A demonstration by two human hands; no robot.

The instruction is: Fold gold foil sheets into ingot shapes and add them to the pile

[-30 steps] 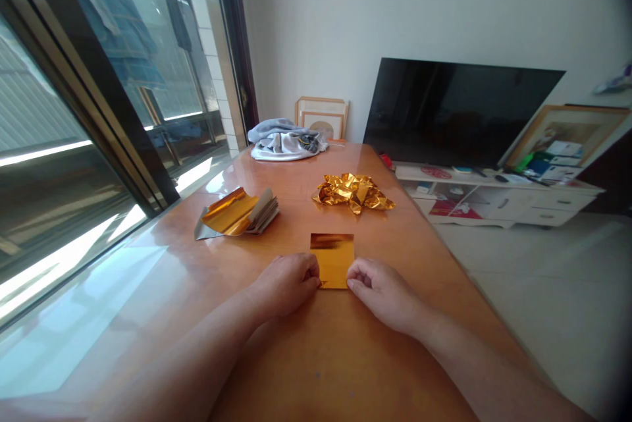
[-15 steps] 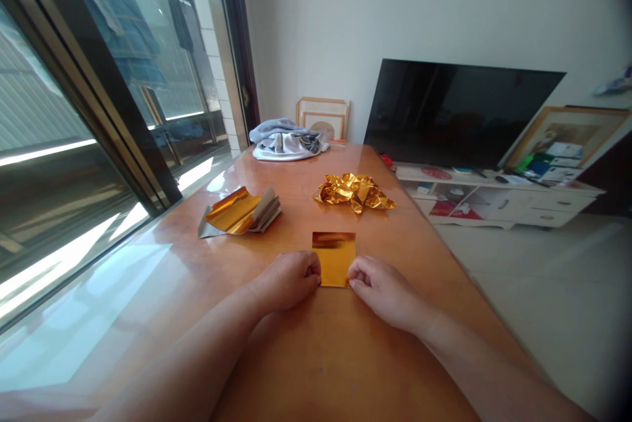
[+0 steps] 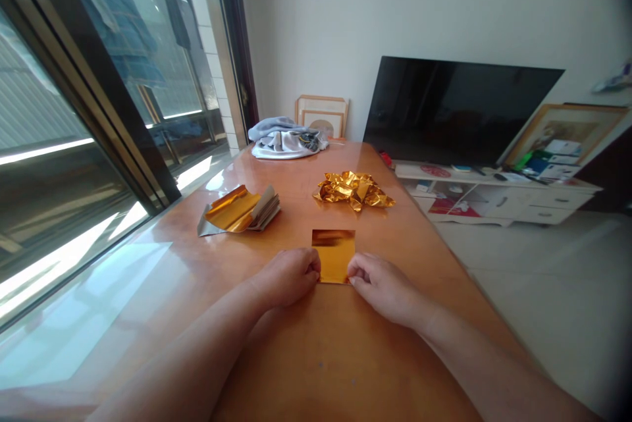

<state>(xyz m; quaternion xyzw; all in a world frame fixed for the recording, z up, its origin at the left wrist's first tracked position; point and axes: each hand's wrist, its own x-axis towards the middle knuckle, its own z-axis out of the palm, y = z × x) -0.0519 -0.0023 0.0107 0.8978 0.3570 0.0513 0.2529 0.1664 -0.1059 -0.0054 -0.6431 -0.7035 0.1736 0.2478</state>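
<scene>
While pinching one gold foil square [image 3: 333, 256] at its near corners, left hand [image 3: 289, 277] and right hand [image 3: 382, 289] curled closed; beyond the square, one crumpled foil heap [image 3: 353, 189] and one foil pack [image 3: 239, 211].

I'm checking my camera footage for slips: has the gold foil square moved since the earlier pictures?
No, it seems not: the gold foil square sits the same way from the crumpled foil heap; the whole view shifted slightly.

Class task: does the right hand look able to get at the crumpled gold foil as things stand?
Probably yes: no object stands on the wooden table between the right hand and the crumpled gold foil.
</scene>
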